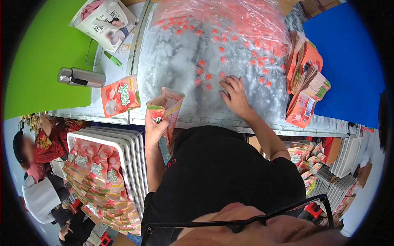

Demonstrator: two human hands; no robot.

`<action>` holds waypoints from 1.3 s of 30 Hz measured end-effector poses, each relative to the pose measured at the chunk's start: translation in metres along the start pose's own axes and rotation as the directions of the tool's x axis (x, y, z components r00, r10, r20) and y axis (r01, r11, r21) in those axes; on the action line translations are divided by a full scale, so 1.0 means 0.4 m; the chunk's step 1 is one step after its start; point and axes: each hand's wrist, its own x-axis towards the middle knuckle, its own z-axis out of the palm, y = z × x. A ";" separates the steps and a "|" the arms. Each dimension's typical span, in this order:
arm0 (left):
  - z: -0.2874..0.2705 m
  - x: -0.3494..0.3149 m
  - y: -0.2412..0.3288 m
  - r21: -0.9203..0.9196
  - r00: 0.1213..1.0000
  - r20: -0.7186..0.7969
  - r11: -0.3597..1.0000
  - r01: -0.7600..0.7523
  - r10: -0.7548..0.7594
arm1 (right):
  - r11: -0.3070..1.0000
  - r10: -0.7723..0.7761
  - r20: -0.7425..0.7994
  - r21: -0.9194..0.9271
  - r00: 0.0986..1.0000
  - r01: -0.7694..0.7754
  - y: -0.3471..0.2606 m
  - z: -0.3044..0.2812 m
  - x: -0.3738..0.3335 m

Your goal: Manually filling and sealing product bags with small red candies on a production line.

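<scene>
My left hand (154,130) grips a pink printed candy pouch (174,102) upright at the table's near edge, its top spread apart. What is inside the pouch cannot be made out. Over the metal-looking table, my right hand (234,95) reaches out with fingers apart, palm down. Its fingertips are right by a small red candy (222,74) in clear wrapping. Several more wrapped red candies (208,76) lie loosely just left of those fingers. Farther back, many others spill from a large clear plastic bag (246,20).
A flat pouch (120,96) and a steel flask (82,77) lie at left, near a green-handled cutter (113,58) and a white bag (104,24). Stacked pouches (305,98) stand at right. Below left, filled pouches top white stacked trays (133,164). Other people (41,197) are at far left.
</scene>
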 end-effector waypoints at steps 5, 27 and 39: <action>0.008 -0.006 -0.005 0.025 0.999 -0.004 0.999 -0.034 0.035 | 0.996 0.088 0.104 -0.029 0.991 -0.085 -0.013 -0.031 0.073; 0.015 -0.021 0.005 -0.035 0.999 -0.031 0.999 0.019 -0.020 | 0.980 0.196 0.073 -0.056 0.978 -0.192 0.150 -0.049 0.233; 0.005 -0.008 0.012 -0.017 0.999 -0.052 1.000 0.005 -0.006 | 0.927 -0.072 0.045 0.373 0.996 0.050 0.017 -0.020 0.056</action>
